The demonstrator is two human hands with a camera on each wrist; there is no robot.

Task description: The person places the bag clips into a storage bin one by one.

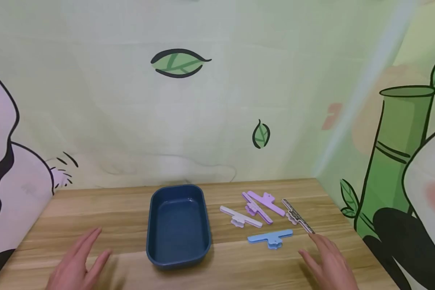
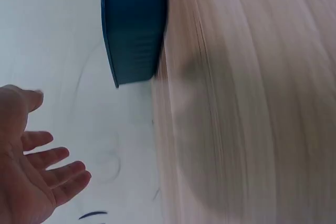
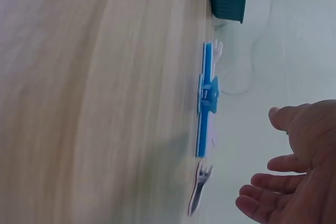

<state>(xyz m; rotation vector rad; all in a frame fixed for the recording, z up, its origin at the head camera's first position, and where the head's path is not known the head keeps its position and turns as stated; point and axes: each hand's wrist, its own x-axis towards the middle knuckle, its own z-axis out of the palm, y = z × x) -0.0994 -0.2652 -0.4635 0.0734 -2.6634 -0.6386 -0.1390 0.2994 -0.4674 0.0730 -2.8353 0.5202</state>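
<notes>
The left hand [image 1: 77,262] and right hand [image 1: 330,262] hover over the table [image 1: 123,209], fingers apart. Toward its right edge lie 5 clips [image 1: 257,209], the patterned clip [image 1: 298,216] nearest the right hand; a blue bin [image 1: 179,231] stands left of them. The backdrop's [image 1: 112,112] red mark [image 1: 332,116] is too blurred to read.

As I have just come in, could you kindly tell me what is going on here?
A person's left hand and right hand hover over a wood-grain table, holding nothing. A dark-blue rectangular tray stands between them. To its right on the table lie a long white clip, two long purple clips, a light-blue clip and a black-and-white clip.
</notes>
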